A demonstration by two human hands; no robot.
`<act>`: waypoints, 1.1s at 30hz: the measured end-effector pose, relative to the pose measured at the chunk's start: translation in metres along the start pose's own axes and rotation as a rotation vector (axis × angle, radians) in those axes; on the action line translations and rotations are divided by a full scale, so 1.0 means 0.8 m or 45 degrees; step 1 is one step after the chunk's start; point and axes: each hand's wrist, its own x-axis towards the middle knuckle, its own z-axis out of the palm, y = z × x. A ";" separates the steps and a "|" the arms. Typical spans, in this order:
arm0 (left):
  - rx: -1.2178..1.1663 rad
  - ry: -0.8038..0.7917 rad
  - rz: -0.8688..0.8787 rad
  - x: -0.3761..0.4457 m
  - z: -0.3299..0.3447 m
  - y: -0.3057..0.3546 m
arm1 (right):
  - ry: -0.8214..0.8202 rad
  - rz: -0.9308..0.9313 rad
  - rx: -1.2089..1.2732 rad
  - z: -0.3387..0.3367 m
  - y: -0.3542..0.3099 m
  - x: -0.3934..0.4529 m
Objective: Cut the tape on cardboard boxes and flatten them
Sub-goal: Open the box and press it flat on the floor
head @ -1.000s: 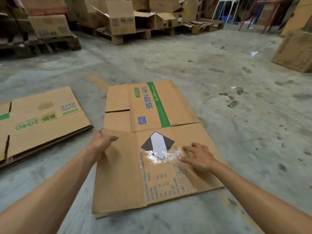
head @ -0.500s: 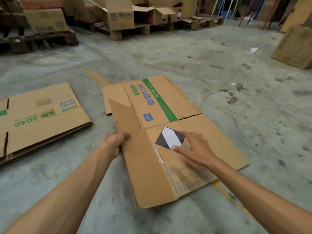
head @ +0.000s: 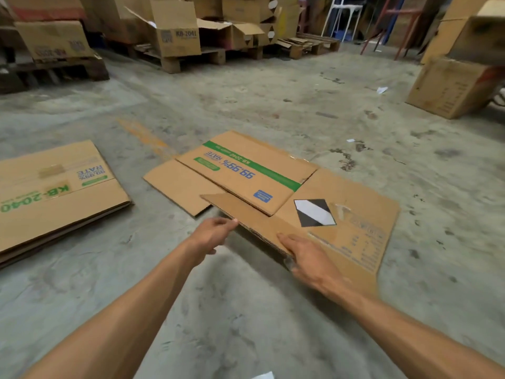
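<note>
A flattened cardboard box [head: 341, 214] with a green stripe, blue print and a black-and-white diamond label lies on the concrete floor in the middle of the view. Its near edge is raised a little off the floor. My left hand [head: 213, 233] holds that near edge at its left end, fingers curled at the cardboard. My right hand [head: 306, 255] grips the same edge further right, thumb on top and fingertips wrapped under it. No cutting tool is in sight.
A stack of flattened boxes [head: 54, 192] lies on the floor at the left. Wooden pallets with open boxes [head: 177, 31] line the back. An upright box [head: 451, 88] stands at the right. Small paper scraps [head: 382, 90] dot the floor.
The flattened box has swung round and shifted right, its near edge lifted. My right hand left the diamond label and took the near edge. My left hand stayed on the edge.
</note>
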 end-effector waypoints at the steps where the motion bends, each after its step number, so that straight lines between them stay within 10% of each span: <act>1: 0.026 0.091 0.070 0.001 -0.002 -0.005 | -0.004 -0.046 -0.013 -0.005 0.021 -0.009; 7: 0.254 0.480 0.348 0.008 -0.023 -0.030 | -0.109 -0.143 -0.115 -0.020 0.106 -0.070; 18: 1.252 -0.092 0.262 -0.012 0.005 -0.100 | -0.445 -0.082 -0.627 -0.039 0.202 -0.176; 23: 1.449 0.040 0.228 -0.020 0.007 -0.096 | -0.719 0.010 -0.540 -0.060 0.181 -0.142; 33: 1.416 0.436 0.276 -0.060 0.027 -0.107 | -0.116 0.331 -0.074 0.015 0.078 -0.103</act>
